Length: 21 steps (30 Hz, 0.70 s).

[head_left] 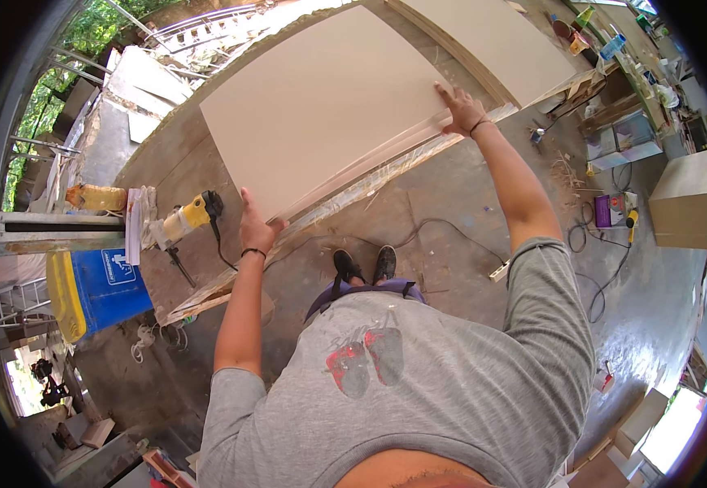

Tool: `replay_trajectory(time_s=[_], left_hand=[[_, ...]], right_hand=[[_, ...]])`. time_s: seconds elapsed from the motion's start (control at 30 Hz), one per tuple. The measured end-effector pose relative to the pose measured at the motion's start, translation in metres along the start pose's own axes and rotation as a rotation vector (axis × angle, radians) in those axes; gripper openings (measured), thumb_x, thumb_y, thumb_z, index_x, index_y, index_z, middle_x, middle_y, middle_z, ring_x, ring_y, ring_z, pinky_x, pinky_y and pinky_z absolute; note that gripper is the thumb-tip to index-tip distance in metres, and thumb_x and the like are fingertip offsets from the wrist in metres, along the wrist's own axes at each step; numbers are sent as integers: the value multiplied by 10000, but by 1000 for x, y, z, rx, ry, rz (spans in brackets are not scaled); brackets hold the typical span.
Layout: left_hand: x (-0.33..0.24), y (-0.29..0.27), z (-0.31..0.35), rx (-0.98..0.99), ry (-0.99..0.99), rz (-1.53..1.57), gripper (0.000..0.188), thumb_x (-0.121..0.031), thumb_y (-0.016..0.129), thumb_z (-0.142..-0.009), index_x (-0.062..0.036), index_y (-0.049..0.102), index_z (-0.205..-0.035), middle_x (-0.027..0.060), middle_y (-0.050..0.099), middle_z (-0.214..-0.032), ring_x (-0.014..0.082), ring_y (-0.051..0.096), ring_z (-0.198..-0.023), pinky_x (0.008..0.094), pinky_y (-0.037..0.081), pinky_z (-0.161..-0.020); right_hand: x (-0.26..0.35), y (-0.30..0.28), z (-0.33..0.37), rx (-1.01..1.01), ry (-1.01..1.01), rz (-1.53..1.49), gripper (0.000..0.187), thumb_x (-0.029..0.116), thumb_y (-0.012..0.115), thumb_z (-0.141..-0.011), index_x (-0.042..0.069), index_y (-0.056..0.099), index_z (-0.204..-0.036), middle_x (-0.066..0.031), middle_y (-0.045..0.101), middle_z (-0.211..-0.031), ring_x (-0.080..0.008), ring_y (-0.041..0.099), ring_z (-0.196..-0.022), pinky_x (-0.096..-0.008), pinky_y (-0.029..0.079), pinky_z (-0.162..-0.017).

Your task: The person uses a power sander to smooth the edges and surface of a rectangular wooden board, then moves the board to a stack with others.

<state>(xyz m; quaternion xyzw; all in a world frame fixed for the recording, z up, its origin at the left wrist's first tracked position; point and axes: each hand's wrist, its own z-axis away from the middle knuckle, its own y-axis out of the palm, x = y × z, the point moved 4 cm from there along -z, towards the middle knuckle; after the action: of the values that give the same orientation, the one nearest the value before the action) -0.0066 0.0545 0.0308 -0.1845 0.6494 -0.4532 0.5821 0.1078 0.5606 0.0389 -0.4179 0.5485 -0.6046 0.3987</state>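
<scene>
A stack of pale, thin flat panels lies on a brown wooden workbench in front of me. Along the near side their edges sit slightly fanned. My left hand touches the near left corner, its thumb and fingers apart on either side of it. At the near right corner my right hand rests with spread fingers on the top panel and against its edge. A yellow and black power tool with a long bit lies on the bench, left of my left hand.
More panels lie at the far right. A blue bin with a yellow part and a bottle of amber liquid are at the left. A black cable crosses the floor by my shoes. A cardboard box stands right.
</scene>
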Motion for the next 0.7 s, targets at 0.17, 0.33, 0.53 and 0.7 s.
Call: replay_trajectory(time_s=[0.17,0.33,0.53,0.7], left_hand=[[9,6,-3,-40,155,-50,1332,-278,907,-526,31,33,-1484,255,280,-1490,371,301,-1371,396,292,-1121],[19,12,4,-22,165,-9,1356,-385,901,-513,50,54,-1478,263,246,-1502,404,248,-1390,417,234,-1148],[15,21,32,-76,147,-198,1199,-489,821,-620,4,155,-1487,253,229,-1515,402,235,-1399,430,213,-1152],[60,-32,42,-517,-131,470,856,-436,762,-727,1,401,-1369,223,387,-1426,351,387,-1309,432,304,-1098]], right_hand=[[-5,-5,2,43,-26,-75,1173,367,881,-533,301,211,-1493,-203,463,-1307,-386,449,-1240,-479,402,-1011],[-9,-11,13,54,-54,-68,1160,342,889,-530,266,242,-1489,-189,454,-1350,-383,400,-1289,-453,374,-1057],[-37,5,30,-75,-172,-143,1095,238,903,-505,171,356,-1451,-160,417,-1423,-360,343,-1339,-430,297,-1126],[-12,-21,74,-370,66,-294,774,257,792,-708,72,454,-1379,-250,398,-1421,-387,345,-1342,-439,299,-1109]])
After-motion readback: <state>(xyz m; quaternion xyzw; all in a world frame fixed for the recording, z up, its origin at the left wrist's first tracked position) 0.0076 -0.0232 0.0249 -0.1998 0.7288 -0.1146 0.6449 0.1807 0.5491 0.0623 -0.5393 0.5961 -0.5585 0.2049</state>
